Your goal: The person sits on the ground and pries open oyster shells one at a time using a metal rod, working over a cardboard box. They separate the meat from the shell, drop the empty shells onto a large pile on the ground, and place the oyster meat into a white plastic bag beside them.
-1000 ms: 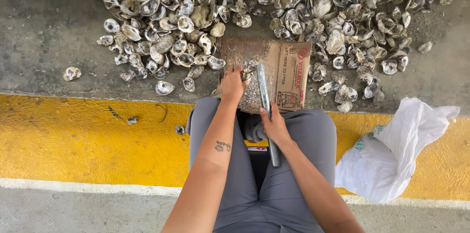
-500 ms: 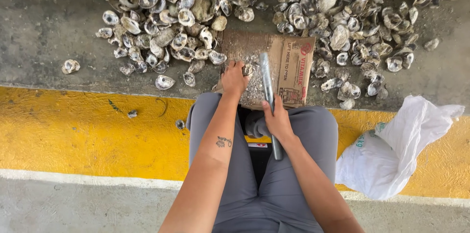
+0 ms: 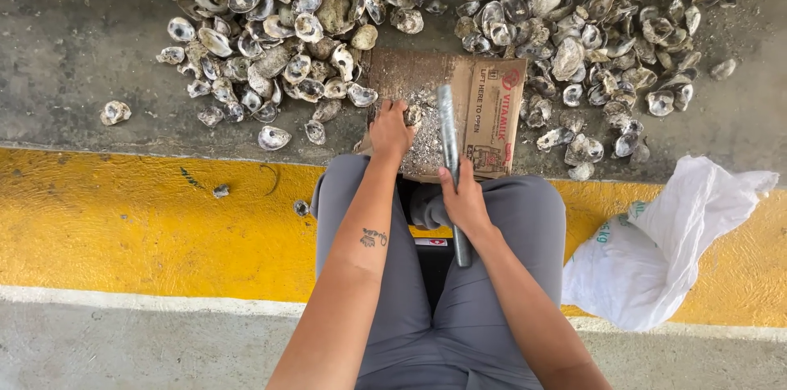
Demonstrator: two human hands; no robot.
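Observation:
I sit over a flattened brown cardboard sheet [image 3: 492,95] on the concrete, dusted with grey shell grit. My left hand [image 3: 390,129] presses down on an oyster shell [image 3: 412,114] at the sheet's near left part. My right hand [image 3: 464,196] grips a long grey metal bar [image 3: 448,136] by its lower half; the bar points away from me, its far end over the grit just right of the shell. A large heap of oyster shells [image 3: 270,21] lies beyond the cardboard on both sides.
A white plastic sack [image 3: 656,250] lies crumpled at my right on the yellow painted strip [image 3: 123,226]. Stray shells [image 3: 115,112] sit apart at the left, near the step edge. My grey-trousered knees frame a dark seat below me.
The metal bar has shifted slightly, its tip now a little farther forward over the grit. My left hand stays on the shell. The view has drifted a bit.

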